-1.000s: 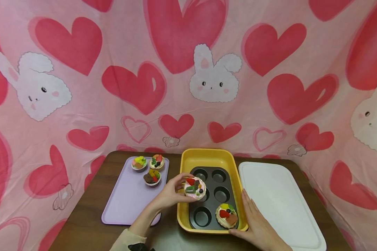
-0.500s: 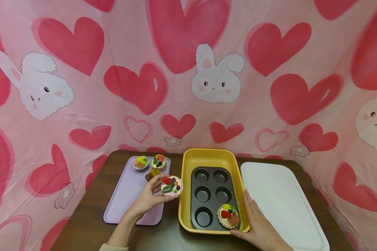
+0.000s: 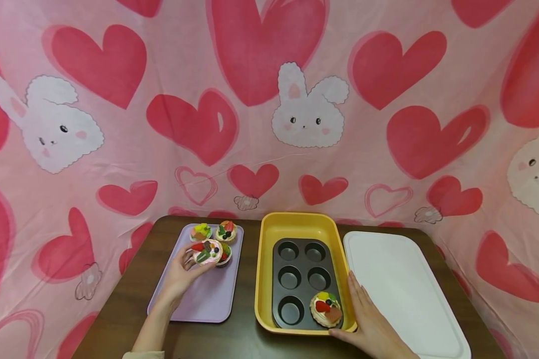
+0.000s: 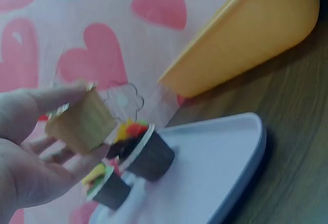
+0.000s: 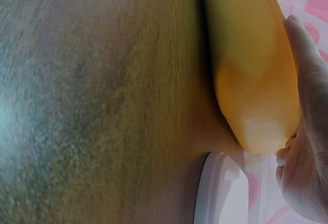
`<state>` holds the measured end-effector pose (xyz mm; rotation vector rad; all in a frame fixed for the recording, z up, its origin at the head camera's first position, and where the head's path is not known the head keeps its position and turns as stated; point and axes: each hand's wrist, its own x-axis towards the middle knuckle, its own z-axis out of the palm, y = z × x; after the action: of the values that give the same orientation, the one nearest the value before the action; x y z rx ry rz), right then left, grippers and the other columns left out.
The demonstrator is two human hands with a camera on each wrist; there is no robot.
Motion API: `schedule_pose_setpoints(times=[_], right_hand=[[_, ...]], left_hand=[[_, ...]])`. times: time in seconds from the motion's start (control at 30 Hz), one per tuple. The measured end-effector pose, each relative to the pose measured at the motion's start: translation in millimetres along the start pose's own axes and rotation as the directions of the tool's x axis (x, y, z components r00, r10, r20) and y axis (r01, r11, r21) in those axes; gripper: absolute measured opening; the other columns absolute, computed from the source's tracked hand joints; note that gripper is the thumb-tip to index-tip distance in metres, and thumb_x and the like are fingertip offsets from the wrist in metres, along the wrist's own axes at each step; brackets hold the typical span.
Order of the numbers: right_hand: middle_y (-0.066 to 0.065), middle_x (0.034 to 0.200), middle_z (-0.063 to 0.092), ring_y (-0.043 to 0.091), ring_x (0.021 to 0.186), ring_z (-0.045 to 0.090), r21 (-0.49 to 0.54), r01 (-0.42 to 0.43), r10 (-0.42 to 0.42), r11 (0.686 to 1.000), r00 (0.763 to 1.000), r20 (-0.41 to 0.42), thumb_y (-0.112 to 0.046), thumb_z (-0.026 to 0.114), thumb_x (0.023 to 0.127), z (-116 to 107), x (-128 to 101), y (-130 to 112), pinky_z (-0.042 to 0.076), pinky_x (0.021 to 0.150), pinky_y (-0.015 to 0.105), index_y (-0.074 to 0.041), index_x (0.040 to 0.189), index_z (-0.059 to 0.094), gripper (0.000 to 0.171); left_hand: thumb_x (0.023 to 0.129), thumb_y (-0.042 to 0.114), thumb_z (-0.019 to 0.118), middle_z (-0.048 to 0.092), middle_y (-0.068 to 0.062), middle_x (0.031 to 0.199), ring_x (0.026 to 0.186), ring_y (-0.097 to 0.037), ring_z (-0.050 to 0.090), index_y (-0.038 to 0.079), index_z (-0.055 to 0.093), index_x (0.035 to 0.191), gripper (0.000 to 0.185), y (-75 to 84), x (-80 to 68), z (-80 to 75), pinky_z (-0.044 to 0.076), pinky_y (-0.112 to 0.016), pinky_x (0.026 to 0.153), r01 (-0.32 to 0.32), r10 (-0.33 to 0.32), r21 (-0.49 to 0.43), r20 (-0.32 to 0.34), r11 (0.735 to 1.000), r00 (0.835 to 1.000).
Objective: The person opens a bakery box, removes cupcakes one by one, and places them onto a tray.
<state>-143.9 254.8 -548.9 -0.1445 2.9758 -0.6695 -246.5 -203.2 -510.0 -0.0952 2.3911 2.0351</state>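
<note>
I see the left hand (image 3: 179, 271) holding a pink-frosted cupcake (image 3: 207, 252) over the far part of the lilac tray (image 3: 206, 301), its fingers curled round the paper cup; the left wrist view shows the same cup (image 4: 82, 124) pinched between thumb and fingertips. Just behind it on the tray sit 3 other cupcakes (image 3: 226, 231), close together. The right hand (image 3: 370, 326) lies flat with straight fingers along the right side of the yellow tub (image 3: 296, 224), touching its wall and gripping nothing. Inside the tub I see a dark 6-cup muffin pan (image 3: 303, 267), with 1 cupcake (image 3: 325, 309) in its near right cup. A white lid (image 3: 400, 284) rests on the brown bench (image 3: 126, 304) to the right.
</note>
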Motion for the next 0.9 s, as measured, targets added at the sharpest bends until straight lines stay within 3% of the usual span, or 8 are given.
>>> schedule_pose_setpoints(times=[0.17,0.43,0.53,0.67,0.77,0.9], right_hand=[[-0.005,0.167,-0.005,0.035,0.148,0.023,-0.004,0.010,-0.010,1.000,1.000,-0.019,-0.084,0.061,0.065,0,0,1,0.038,0.105,0.065,-0.030,0.156,-0.012,0.128],[-0.002,0.167,-0.002,0.035,0.148,0.024,-0.011,0.023,-0.023,1.000,0.999,-0.030,-0.084,0.060,0.065,2,1,2,0.038,0.106,0.064,-0.028,0.157,-0.009,0.128],[-0.004,0.167,-0.004,0.035,0.148,0.024,-0.009,0.013,-0.013,1.000,1.000,-0.026,-0.085,0.060,0.064,1,1,1,0.039,0.105,0.065,-0.029,0.157,-0.010,0.129],[-0.005,0.167,-0.004,0.035,0.148,0.023,-0.007,0.014,-0.015,1.000,0.999,-0.028,-0.084,0.061,0.064,1,0,1,0.039,0.105,0.065,-0.029,0.157,-0.010,0.129],[-0.004,0.167,-0.002,0.035,0.148,0.024,-0.010,0.025,-0.025,1.000,0.999,-0.035,-0.084,0.061,0.064,1,0,1,0.038,0.106,0.063,-0.028,0.157,-0.009,0.129],[-0.004,0.167,-0.002,0.034,0.149,0.024,-0.011,0.026,-0.027,1.000,0.999,-0.037,-0.084,0.061,0.065,2,0,1,0.037,0.108,0.062,-0.027,0.157,-0.008,0.129]], left_hand=[[0.079,0.012,0.081,0.050,-0.003,0.129,0.101,0.003,0.057,0.012,0.037,0.142,0.076,-11.3,7.7,-12.8,0.051,-0.013,0.080,0.060,-0.069,-0.069,-0.144,0.996,0.987],[0.082,0.015,0.080,0.043,-0.013,0.144,0.099,0.009,0.051,0.012,0.030,0.147,0.082,-28.8,15.9,-27.6,0.049,-0.007,0.077,0.103,-0.113,-0.059,-0.220,0.993,0.969],[0.081,0.013,0.081,0.044,-0.011,0.143,0.102,0.007,0.049,0.012,0.033,0.146,0.081,-36.7,20.7,-29.0,0.046,-0.003,0.078,0.076,-0.079,-0.024,-0.262,0.997,0.962],[0.079,0.010,0.082,0.050,-0.017,0.138,0.110,-0.010,0.055,0.005,0.037,0.143,0.078,-49.2,25.6,-26.5,0.042,0.002,0.076,0.018,0.012,0.086,-0.333,0.996,0.943],[0.077,0.011,0.083,0.054,-0.021,0.133,0.110,-0.023,0.057,0.002,0.041,0.140,0.076,-55.8,26.4,-22.3,0.041,0.002,0.071,0.014,0.050,0.165,-0.378,0.986,0.924],[0.077,0.011,0.083,0.055,-0.023,0.130,0.111,-0.030,0.059,0.001,0.042,0.139,0.075,-60.7,28.3,-17.2,0.039,0.002,0.070,0.008,0.070,0.185,-0.409,0.983,0.910]])
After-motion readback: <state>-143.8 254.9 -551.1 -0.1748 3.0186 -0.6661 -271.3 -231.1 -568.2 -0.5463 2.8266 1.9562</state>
